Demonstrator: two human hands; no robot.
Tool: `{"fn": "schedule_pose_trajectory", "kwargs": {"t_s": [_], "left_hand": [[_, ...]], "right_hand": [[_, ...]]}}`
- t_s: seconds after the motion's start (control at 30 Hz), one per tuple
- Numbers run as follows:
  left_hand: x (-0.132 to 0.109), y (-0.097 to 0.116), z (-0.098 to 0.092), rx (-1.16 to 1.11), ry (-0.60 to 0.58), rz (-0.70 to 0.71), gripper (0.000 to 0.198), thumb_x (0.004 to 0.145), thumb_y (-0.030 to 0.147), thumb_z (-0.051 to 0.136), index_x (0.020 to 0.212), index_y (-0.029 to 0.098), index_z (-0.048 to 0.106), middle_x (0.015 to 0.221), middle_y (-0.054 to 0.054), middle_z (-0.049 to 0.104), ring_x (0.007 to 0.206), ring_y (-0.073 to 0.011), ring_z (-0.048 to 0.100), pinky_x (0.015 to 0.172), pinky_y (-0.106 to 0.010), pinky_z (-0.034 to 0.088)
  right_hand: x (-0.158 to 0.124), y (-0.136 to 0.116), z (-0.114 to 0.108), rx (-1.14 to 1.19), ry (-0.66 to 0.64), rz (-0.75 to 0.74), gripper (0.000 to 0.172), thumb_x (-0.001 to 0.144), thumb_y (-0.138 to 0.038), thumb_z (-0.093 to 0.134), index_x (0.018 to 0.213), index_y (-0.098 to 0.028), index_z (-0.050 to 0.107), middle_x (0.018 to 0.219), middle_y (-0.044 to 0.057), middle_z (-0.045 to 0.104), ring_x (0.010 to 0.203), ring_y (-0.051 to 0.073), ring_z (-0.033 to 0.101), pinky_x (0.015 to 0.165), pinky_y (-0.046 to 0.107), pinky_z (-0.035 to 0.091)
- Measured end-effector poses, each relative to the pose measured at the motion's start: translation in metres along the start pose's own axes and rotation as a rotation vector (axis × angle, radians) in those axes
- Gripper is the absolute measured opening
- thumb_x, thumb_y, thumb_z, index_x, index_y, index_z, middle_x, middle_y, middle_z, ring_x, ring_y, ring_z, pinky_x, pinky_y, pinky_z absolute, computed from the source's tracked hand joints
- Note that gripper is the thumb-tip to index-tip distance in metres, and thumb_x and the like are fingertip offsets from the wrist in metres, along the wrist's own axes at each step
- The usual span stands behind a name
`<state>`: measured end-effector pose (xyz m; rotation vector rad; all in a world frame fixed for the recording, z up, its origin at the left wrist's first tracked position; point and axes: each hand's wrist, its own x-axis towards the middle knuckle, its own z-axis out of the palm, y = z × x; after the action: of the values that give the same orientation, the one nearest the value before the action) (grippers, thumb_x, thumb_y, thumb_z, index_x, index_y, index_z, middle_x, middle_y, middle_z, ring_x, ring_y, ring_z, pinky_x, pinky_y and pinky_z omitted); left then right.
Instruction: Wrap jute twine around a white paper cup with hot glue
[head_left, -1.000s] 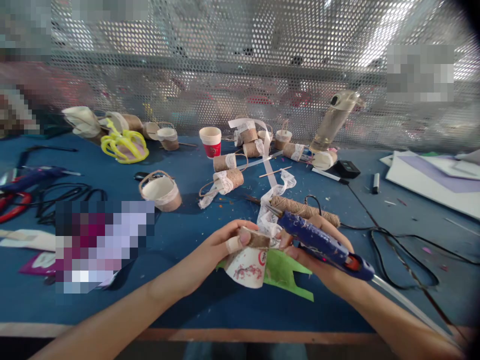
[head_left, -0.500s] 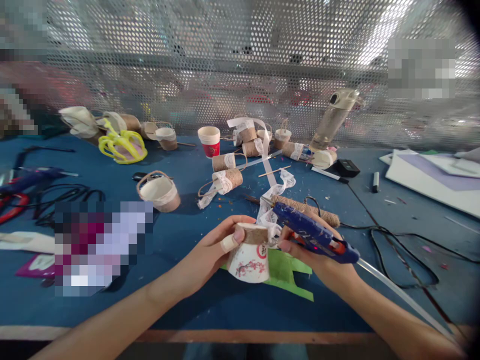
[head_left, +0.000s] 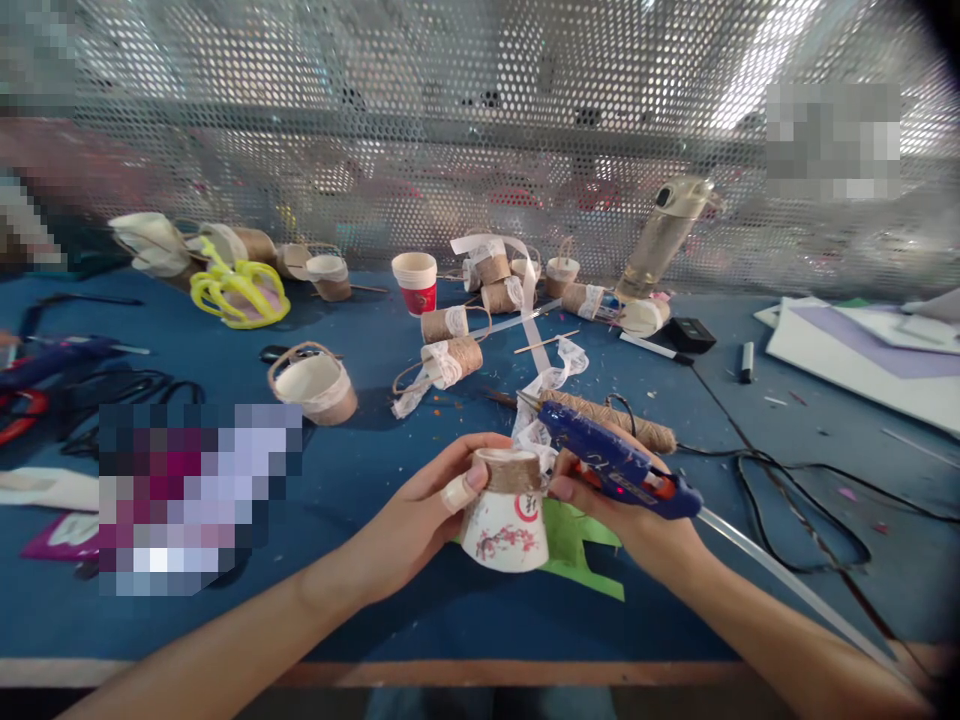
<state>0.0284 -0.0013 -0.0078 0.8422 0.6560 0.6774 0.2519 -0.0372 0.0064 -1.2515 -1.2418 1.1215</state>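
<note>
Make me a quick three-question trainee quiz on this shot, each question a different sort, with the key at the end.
1. Open question: Which tool is in the grip of the right hand?
2. True or false: The red paper cup stands upright on the blue tabletop.
3. Fill in the blank: The left hand holds a blossom-printed paper cup with its twine band at the ____ end, as seen here.

Key:
1. A blue hot glue gun.
2. True.
3. Upper.
</note>
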Motion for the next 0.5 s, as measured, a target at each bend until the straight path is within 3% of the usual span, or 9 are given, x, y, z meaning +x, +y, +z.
{"fn": "schedule_pose_trajectory", "kwargs": {"t_s": [0.5], "left_hand": [[-0.0004, -0.0033, 0.0001, 0.001, -0.027, 0.032, 0.030, 0.097, 0.034, 0.055, 0.126, 0.029, 0.062, 0.124, -0.005, 0.067, 0.110, -0.0235, 0.061, 0.090, -0.033, 0.050]], "right_hand": [[-0.0004, 0.0063, 0.0010, 0.072, 0.007, 0.085, 0.027, 0.071, -0.032, 0.085, 0.079, -0.023, 0.061, 0.076, -0.002, 0.069, 0.070, 0.016, 0.067, 0.064, 0.029, 0.058]]}}
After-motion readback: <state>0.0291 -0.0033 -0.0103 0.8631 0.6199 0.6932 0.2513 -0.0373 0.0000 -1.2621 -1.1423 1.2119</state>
